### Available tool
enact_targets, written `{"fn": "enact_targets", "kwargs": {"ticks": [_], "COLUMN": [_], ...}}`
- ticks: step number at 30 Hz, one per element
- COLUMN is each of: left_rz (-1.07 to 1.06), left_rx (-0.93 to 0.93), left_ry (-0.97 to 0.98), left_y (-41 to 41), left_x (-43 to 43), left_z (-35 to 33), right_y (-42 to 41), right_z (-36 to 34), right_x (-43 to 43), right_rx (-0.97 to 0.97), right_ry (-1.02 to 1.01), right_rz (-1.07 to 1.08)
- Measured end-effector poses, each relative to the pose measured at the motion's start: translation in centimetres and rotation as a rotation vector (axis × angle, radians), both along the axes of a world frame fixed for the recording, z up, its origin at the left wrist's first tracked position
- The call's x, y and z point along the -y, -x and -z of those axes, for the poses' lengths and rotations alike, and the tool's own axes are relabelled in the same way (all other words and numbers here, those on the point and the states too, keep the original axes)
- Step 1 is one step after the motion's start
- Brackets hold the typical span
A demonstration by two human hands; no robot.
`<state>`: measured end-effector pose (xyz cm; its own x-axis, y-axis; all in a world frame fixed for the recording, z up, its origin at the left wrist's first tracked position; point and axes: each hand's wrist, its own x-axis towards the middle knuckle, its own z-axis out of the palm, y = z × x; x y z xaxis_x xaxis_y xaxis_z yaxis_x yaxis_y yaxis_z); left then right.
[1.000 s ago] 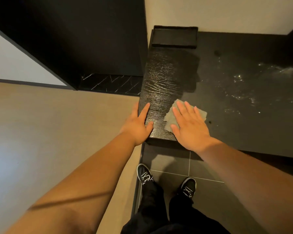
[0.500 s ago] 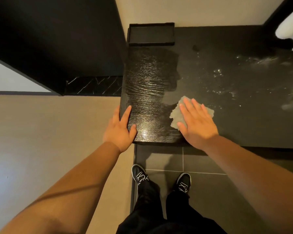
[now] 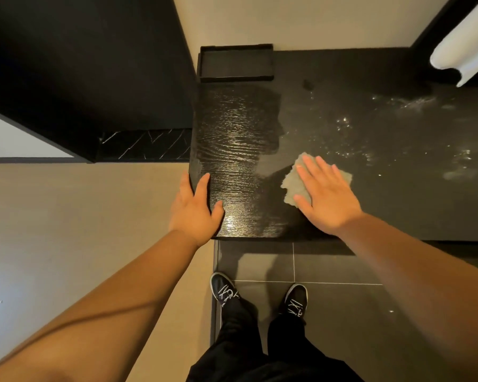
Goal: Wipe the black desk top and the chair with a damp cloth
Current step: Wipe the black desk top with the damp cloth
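Note:
The black desk top (image 3: 370,150) with wood grain fills the upper middle and right; its left part shines wet. A pale grey-green cloth (image 3: 294,183) lies flat on it near the front edge. My right hand (image 3: 326,194) presses on the cloth with straight, spread fingers and covers most of it. My left hand (image 3: 195,208) rests on the desk's front left corner, fingers over the left edge and thumb on top. No chair is in view.
A shallow black tray (image 3: 236,75) sits at the desk's back left against the beige wall. A white towel or roll (image 3: 464,48) hangs at the top right. My two black shoes (image 3: 224,290) stand on dark floor tiles below the desk edge.
My right hand has slid the cloth to the right along the desk front, away from the left corner. The left hand stays on the corner. The view has shifted right.

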<state>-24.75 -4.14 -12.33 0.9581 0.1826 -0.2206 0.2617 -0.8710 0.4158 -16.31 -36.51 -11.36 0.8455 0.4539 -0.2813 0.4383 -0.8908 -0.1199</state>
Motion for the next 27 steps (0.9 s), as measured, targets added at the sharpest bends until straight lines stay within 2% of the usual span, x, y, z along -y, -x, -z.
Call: {"fn": "enact_targets", "kwargs": {"ticks": [3,6,8,11,15,18,23,25,27], "left_rz": [0.017,-0.027,-0.038,-0.041,-0.041,-0.048,-0.050,-0.052,-0.051], "left_rx": [-0.022,-0.056,-0.037,-0.024,-0.016,-0.023,-0.020,-0.022,-0.025], "left_ry": [-0.105,-0.152,-0.169,-0.162,-0.176,-0.179,-0.172,-0.174,-0.176], "left_y": [-3.1,-4.3,-4.3,-4.3,-4.5,-4.5,-4.5,-4.6,-4.6], "left_x": [1.7,2.7,2.9,2.8,2.8,2.7,2.7,2.7,2.8], "left_z": [-0.5,-0.5,-0.4,-0.3,-0.3,-0.2,-0.2,-0.3,-0.3], "right_y": [0.5,3.0,2.7,-1.6,-8.0,-7.7,1.1,0.9,-1.7], "right_z": [0.1,0.8,1.0,0.7,0.5,-0.1,0.5,0.7,0.6], "right_x": [-2.9,-6.8,-7.9,-7.9,-5.9,-6.7,-6.0,-4.9,-4.2], "right_rx": [0.019,0.073,0.065,0.018,0.019,-0.005,0.074,0.054,0.031], "right_ry": [-0.073,-0.174,-0.163,-0.121,-0.054,-0.080,-0.196,-0.215,-0.191], "right_rz": [0.137,-0.132,-0.298,-0.370,-0.104,0.015,-0.412,-0.479,-0.449]}}
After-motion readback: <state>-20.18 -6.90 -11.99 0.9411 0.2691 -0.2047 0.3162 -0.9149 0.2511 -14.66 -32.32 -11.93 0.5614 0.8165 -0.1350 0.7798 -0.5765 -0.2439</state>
